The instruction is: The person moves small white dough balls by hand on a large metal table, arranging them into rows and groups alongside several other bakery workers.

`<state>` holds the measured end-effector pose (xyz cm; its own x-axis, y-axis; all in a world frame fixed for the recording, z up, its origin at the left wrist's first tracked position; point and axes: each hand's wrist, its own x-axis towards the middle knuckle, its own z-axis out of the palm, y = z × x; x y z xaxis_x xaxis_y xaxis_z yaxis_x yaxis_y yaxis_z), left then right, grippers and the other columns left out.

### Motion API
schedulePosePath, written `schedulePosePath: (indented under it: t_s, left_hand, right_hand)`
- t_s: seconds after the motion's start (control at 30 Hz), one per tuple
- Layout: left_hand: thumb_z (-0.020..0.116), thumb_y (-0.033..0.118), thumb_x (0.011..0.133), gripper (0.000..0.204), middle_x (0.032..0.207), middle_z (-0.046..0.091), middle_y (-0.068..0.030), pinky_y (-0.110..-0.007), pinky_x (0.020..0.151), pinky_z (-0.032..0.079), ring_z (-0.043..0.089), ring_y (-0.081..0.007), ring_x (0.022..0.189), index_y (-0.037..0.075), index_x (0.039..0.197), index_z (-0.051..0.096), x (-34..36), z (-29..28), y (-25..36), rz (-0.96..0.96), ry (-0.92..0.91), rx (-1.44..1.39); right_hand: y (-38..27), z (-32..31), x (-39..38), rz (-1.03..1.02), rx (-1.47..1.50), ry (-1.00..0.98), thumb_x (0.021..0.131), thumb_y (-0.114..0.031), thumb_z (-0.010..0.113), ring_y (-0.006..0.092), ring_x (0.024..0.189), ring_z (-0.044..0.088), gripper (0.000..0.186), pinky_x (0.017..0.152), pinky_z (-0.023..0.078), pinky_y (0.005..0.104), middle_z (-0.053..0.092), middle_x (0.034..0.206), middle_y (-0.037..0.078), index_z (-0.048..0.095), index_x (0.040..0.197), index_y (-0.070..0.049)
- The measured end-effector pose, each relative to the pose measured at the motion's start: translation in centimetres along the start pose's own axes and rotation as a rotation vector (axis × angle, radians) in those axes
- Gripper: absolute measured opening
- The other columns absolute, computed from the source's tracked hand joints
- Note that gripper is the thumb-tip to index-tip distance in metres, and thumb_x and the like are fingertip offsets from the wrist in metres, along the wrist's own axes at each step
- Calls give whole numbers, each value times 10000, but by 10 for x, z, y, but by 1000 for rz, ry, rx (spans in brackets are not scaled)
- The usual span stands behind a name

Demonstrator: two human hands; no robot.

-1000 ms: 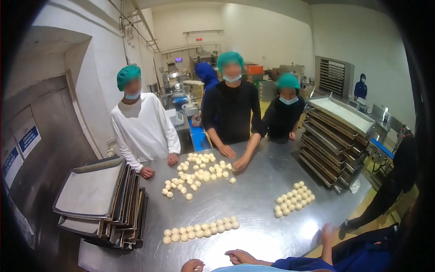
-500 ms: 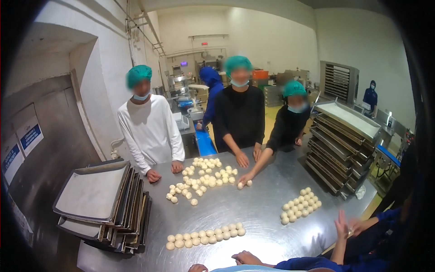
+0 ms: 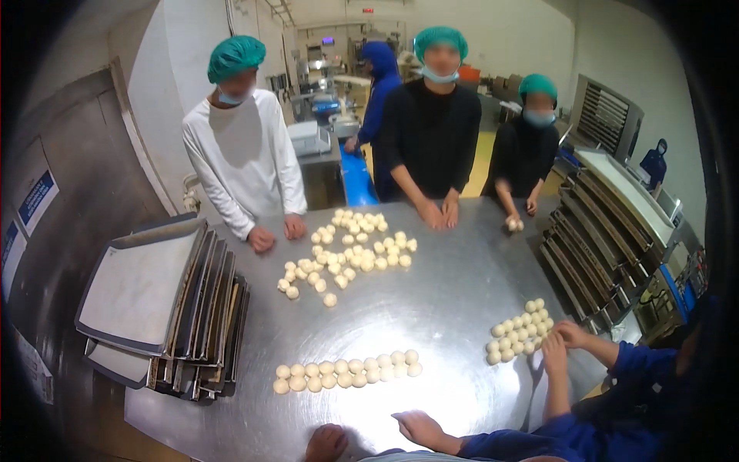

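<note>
My left hand (image 3: 327, 445) rests on the steel table (image 3: 446, 308) at the bottom edge, partly cut off, so its fingers are unclear. My right hand (image 3: 419, 426), in a blue sleeve, lies flat on the table with fingers apart and nothing in it. Just beyond both hands is a double row of dough balls (image 3: 346, 373). A loose pile of dough balls (image 3: 346, 250) sits further back. A tidy cluster of dough balls (image 3: 519, 331) lies on the right, where a co-worker's hands (image 3: 558, 343) touch it.
A stack of baking trays (image 3: 154, 300) stands on the table's left. Three co-workers stand along the far edge: one in white (image 3: 242, 162) and two in black (image 3: 431, 131). A tray rack (image 3: 608, 239) is at the right.
The view has dropped closer to the table. The co-worker in black drew both hands back to the far edge. The blue-sleeved co-worker's hands reached the right cluster.
</note>
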<state>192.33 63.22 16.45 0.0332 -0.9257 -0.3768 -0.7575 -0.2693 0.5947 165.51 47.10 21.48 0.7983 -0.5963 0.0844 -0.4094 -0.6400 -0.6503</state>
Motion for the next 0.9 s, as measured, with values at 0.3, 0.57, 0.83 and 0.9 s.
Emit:
schedulePosePath:
  t_s: [0.3,0.57,0.83,0.9]
  left_hand:
    - [662,132,829,164,1010,663,-68,-399,929,487,629,-251,1028,98,989,655,-11,-15,30,345,589,207]
    - [588,145,864,185,1037,681,-79,-432,933,487,633,-278,1026,108,1024,672,-8,17,1,185,459,207]
    - [626,20,724,318,943,631,-132,-449,815,505,615,-340,901,81,1035,659,-1,0,8,437,713,171]
    - [620,18,731,317,929,624,-136,-448,815,502,608,-344,900,77,1040,654,-2,-3,9,392,686,148]
  right_hand:
    - [-2,-7,0,-62,-25,28,878,-114,618,329,925,590,336,807,483,426,615,994,126,608,1213,-81]
    - [-1,-3,-2,-76,-27,17,865,-103,603,337,959,585,375,862,475,437,611,1015,140,594,1240,-88]
    - [-3,1,-6,-48,-99,40,855,-108,584,298,992,570,407,883,481,422,583,1038,111,566,1261,-110]
    - [-2,2,-4,-36,-98,86,847,-97,581,311,965,576,398,864,485,432,575,1016,111,568,1245,-114]
